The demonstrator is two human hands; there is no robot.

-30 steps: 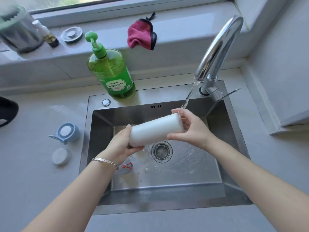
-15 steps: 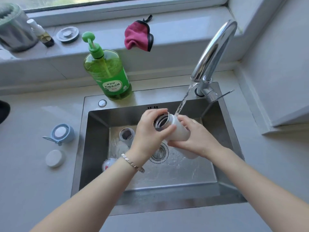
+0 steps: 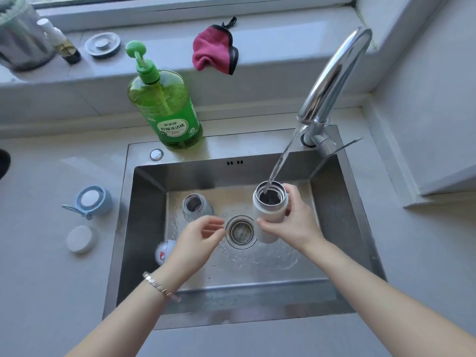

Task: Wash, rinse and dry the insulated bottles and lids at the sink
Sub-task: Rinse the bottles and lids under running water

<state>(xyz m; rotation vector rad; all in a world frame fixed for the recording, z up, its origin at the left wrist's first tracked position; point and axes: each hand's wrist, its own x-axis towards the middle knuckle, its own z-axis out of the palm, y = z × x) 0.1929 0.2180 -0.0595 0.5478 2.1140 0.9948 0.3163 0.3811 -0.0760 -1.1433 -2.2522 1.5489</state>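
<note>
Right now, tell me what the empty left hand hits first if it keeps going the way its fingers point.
Probably the white insulated bottle in the right hand; the left hand points rightward above the drain strainer. Depth is unclear.

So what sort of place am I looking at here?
Most likely a home kitchen: a steel sink set in a grey counter, a running tap, and green dish soap below a window ledge.

In the sink (image 3: 144,228), my right grip (image 3: 291,225) holds a bottle (image 3: 268,210) upright under the faucet (image 3: 332,81), right of the drain (image 3: 240,231). A second bottle (image 3: 195,206) stands left of the drain, behind my left grip (image 3: 198,243). Two lids (image 3: 88,200) lie on the desk (image 3: 46,279) left of the sink.
</note>
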